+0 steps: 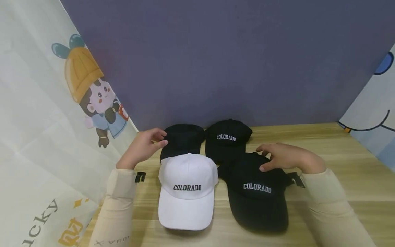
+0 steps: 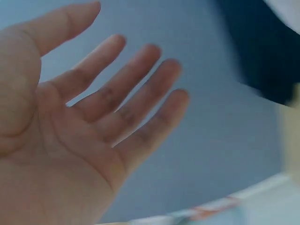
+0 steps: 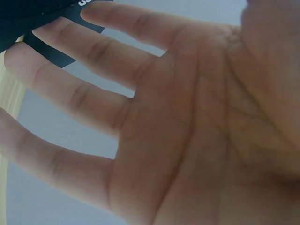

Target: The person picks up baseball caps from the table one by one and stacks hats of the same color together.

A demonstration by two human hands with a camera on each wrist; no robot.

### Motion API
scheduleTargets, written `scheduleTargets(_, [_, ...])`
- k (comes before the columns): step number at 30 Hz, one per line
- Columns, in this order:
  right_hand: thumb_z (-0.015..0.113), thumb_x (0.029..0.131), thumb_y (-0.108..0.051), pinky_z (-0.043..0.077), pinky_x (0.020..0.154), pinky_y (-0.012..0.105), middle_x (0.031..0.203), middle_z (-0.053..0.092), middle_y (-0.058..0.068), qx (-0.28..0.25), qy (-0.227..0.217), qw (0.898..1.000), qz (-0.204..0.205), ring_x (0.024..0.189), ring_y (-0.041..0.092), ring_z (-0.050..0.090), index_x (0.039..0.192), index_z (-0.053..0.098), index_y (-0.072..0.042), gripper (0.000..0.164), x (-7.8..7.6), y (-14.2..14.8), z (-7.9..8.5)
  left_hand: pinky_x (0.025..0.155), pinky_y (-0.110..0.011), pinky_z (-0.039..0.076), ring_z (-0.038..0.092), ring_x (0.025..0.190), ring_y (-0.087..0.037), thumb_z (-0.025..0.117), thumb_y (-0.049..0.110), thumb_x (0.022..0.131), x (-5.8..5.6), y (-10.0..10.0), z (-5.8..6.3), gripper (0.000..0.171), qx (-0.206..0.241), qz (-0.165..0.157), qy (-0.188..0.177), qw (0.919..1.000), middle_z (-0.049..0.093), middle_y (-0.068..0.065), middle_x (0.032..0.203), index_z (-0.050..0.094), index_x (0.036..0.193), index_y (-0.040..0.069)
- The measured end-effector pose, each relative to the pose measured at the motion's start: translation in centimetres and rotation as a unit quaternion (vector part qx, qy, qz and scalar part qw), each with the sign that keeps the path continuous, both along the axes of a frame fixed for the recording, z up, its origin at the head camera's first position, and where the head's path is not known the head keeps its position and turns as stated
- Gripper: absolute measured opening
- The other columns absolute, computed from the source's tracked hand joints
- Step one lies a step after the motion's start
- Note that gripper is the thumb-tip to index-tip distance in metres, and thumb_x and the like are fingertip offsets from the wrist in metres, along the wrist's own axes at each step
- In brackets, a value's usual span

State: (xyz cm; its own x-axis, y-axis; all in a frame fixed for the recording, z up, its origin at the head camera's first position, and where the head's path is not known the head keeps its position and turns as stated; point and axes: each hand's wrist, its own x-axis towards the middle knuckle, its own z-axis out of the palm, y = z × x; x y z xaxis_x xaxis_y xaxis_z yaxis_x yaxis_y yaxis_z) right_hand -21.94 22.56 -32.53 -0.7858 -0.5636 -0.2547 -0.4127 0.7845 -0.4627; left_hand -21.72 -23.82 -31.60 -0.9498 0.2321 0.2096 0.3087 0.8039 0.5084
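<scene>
A white baseball cap [image 1: 187, 175] lettered COLORADO sits at the front, brim toward me. To its right is a black COLORADO cap [image 1: 257, 206], its brim also facing me. Behind these stand a black cap [image 1: 182, 139] at the left, its front partly hidden by the white one, and another black COLORADO cap [image 1: 226, 147]. My left hand [image 1: 145, 145] is beside the back-left cap, fingers spread and holding nothing in the left wrist view. Over the crown of the front-right cap hovers my right hand [image 1: 282, 157], its fingers extended and apart, with fingertips overlapping dark fabric [image 3: 23, 21] in the right wrist view.
The caps stand on a wood-grain table [image 1: 333, 192] that runs back to a grey-blue panel [image 1: 228, 61]. On the left rises a pale curtain [image 1: 37, 113] printed with a cartoon child; another printed sheet [image 1: 370, 103] borders the right side.
</scene>
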Motion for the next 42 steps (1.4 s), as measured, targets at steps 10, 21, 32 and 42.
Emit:
scheduleTargets(10, [0.078,0.089,-0.042,0.053,0.093,0.053,0.133,0.064,0.021,0.011,0.0,1.0,-0.005,0.12,0.042,0.062,0.141,0.055,-0.002,0.07,-0.4,0.6,-0.2,0.098,-0.054,0.05,0.062,0.118,-0.042,0.067,0.02,0.097,-8.2,-3.0,-7.5,0.046,0.004,0.056,-0.091,0.9943,0.063,-0.029,0.129,0.055,0.136,-0.001])
scheduleTargets(21, [0.079,0.089,-0.039,0.054,0.092,0.051,0.133,0.064,0.02,0.002,-0.008,1.0,-0.005,0.118,0.04,0.063,0.14,0.056,-0.001,0.068,-0.2,0.3,-0.5,0.121,-0.06,0.028,0.026,0.152,-0.046,0.058,0.062,0.097,-10.8,-1.7,-8.7,0.1,0.018,0.094,-0.174,0.98,0.021,-0.028,0.166,0.013,0.162,0.0])
scheduleTargets(32, [0.078,0.089,-0.038,0.054,0.091,0.051,0.134,0.064,0.022,0.008,-0.002,1.0,-0.002,0.118,0.041,0.064,0.14,0.056,-0.002,0.067,-0.5,0.1,-0.4,0.095,-0.054,0.055,0.044,0.143,-0.044,0.052,0.081,0.088,-12.4,-1.3,-8.5,0.111,0.03,0.152,-0.227,0.9617,0.031,-0.026,0.163,0.019,0.163,0.006])
scheduleTargets(42, [0.079,0.089,-0.036,0.053,0.093,0.053,0.132,0.065,0.024,0.018,0.004,1.0,0.0,0.117,0.04,0.065,0.14,0.056,0.0,0.066,-0.4,-0.2,-0.3,0.088,-0.048,0.056,0.059,0.121,-0.044,0.05,0.045,0.104,-12.2,-1.7,-8.5,0.058,0.015,0.137,-0.148,0.9794,0.052,-0.031,0.145,0.051,0.138,-0.003])
